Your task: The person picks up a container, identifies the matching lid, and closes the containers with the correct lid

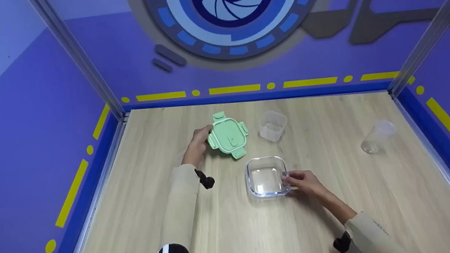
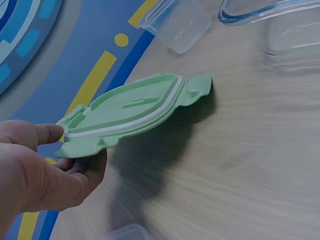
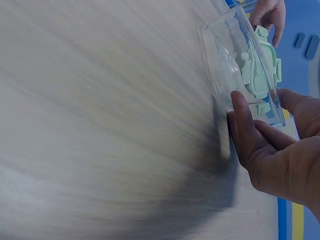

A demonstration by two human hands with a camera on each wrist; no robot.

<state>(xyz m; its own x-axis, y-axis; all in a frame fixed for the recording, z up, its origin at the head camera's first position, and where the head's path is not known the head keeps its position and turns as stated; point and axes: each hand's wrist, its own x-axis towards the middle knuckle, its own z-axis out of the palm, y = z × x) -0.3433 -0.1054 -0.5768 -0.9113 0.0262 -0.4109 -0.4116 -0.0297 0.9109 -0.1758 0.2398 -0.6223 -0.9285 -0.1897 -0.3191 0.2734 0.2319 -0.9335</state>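
So closest to the camera, the right hand (image 1: 302, 182) is on the clear glass dish (image 1: 267, 177), thumb over the right rim and fingers curled against the outside wall, so it's gripping that edge. The dish sits on the wooden bench (image 1: 260, 230) roughly in the middle. In the right wrist view the fingers (image 3: 245, 130) are pressed along the glass side and you can see green through the wall.

A bit further back and to the left, the left hand (image 1: 197, 143) has hold of the green lid (image 1: 228, 135) by its left edge, pinched between thumb and fingers. The left wrist view shows the lid (image 2: 135, 107) tilted up, near edge lifted off the bench, far clip tab down by the wood. Lid and dish are near each other but apart.

Just behind the dish there's a small clear plastic tub (image 1: 273, 125), right beside the lid. Off to the right a clear cup (image 1: 378, 136) lies tipped on its side, well apart from the rest.
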